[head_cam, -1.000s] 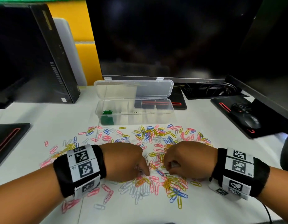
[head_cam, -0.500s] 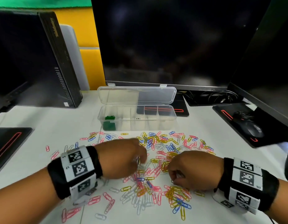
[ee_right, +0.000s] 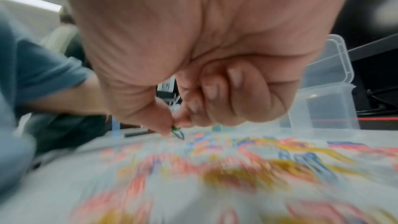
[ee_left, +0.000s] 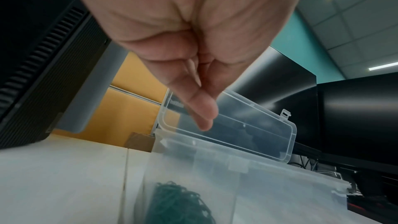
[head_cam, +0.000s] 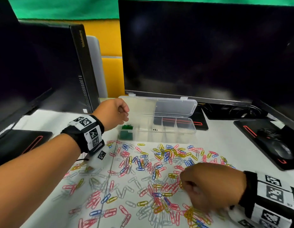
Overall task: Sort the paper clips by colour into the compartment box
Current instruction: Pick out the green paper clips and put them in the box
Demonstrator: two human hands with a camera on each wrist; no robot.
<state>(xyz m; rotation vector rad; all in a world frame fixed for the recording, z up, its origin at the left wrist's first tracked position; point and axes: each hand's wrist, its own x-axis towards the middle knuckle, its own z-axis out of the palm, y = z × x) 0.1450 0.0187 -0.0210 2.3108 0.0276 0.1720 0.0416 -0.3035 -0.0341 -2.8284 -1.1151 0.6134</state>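
Observation:
Loose paper clips [head_cam: 143, 163] in pink, yellow, blue and white are strewn over the white desk. Behind them stands the clear compartment box [head_cam: 167, 138] with its lid [head_cam: 159, 106] open; green clips [head_cam: 126, 133] fill its leftmost compartment [ee_left: 178, 205]. My left hand [head_cam: 125, 113] hovers just above that compartment, fingers curled against the thumb [ee_left: 200, 105], and no clip shows between them. My right hand [head_cam: 184, 183] sits low over the pile at the front right. Its thumb and forefinger pinch a green clip [ee_right: 177, 132].
A large dark monitor [head_cam: 200, 50] stands right behind the box, and a second one [head_cam: 36, 63] is at the left. A black mouse [head_cam: 282, 150] lies on a black pad at the right. Another black pad [head_cam: 24, 142] lies at the left edge.
My left hand has lifted off the pile and travelled back and left to above the box's green compartment. The right hand stays low over the clips at the front right.

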